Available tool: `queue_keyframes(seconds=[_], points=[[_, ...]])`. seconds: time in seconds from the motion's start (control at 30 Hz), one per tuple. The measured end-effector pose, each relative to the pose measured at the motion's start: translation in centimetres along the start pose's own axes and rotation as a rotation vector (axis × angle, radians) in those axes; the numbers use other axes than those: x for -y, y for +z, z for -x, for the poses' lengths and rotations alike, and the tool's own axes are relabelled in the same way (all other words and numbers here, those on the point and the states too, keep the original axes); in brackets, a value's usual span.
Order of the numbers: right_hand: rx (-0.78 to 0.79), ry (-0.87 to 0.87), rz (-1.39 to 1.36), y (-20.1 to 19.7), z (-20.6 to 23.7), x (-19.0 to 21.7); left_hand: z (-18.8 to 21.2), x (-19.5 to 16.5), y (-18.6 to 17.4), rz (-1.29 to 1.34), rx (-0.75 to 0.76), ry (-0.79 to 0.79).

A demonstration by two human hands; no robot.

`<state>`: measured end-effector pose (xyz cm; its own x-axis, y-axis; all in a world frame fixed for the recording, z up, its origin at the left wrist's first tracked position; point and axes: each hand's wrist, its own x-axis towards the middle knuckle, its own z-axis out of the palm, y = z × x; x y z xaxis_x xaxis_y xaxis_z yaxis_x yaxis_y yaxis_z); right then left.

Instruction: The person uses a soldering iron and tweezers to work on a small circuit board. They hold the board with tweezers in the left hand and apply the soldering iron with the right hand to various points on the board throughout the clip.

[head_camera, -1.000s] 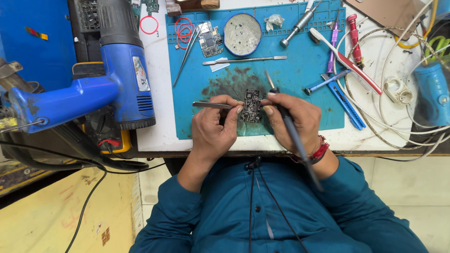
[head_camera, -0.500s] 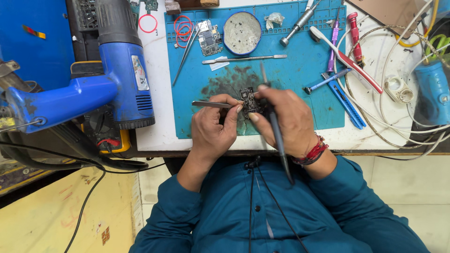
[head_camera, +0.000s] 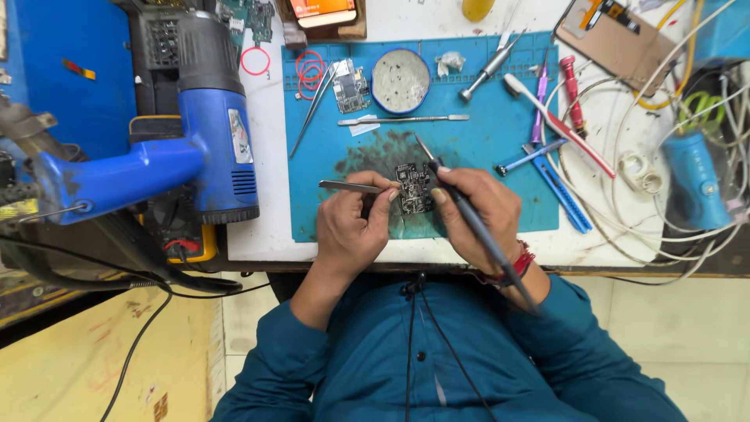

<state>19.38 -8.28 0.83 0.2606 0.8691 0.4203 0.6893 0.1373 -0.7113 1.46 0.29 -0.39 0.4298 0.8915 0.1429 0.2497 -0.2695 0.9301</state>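
A single head-worn camera looks almost straight down over the person's chest onto the blue work mat, fairly close; the bench's far edge seems cut off at the top.

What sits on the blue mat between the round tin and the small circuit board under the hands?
In the head view, a slim metal spudger lies crosswise between the round tin and the circuit board, apart from both.
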Motion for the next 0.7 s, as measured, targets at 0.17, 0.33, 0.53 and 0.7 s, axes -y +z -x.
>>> queue_keyframes(seconds=[0.17,0.33,0.53,0.7], points=[[-0.033,-0.038,0.002,0.4,0.0,-0.3,-0.4,0.0,0.2,0.06,-0.04,-0.051],[-0.083,0.054,-0.034,0.0,0.8,-0.7,-0.9,0.0,0.4,0.018,-0.048,-0.177],[-0.045,-0.041,-0.094,-0.8,1.8,-0.4,-0.4,0.0,0.5,0.001,-0.033,-0.082],[0.01,-0.053,-0.065,-0.8,1.4,0.0,-0.2,0.5,0.7,-0.047,-0.076,0.002]])
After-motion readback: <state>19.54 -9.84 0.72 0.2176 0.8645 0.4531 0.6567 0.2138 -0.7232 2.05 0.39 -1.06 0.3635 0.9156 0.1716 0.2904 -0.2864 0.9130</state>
